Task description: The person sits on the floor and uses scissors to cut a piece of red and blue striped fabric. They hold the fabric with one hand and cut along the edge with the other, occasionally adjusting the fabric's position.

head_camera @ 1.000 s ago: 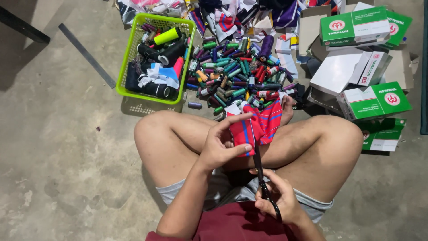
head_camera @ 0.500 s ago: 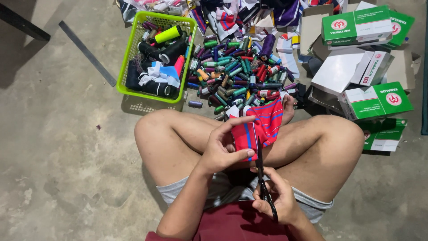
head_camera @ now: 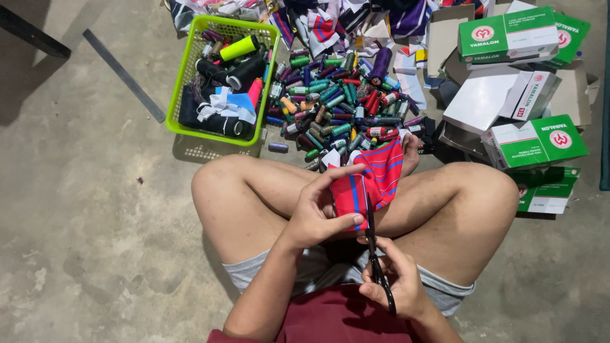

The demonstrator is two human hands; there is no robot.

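Note:
I sit cross-legged on a concrete floor. My left hand [head_camera: 318, 213] pinches a piece of red fabric with blue stripes [head_camera: 378, 174] and holds it up over my lap. In my right hand [head_camera: 394, 286] is a pair of black scissors [head_camera: 375, 251], blades pointing up into the lower edge of the fabric. The blades lie along a cut in the cloth, between its two halves.
A pile of several coloured thread spools [head_camera: 343, 105] lies just beyond my feet. A lime green basket [head_camera: 190, 70] with spools and scraps stands at the left. Green and white cardboard boxes [head_camera: 534, 140] are stacked at the right. Fabric scraps [head_camera: 330, 22] lie at the back.
The scissors have advanced upward into the fabric, and my left hand has shifted slightly with the cloth.

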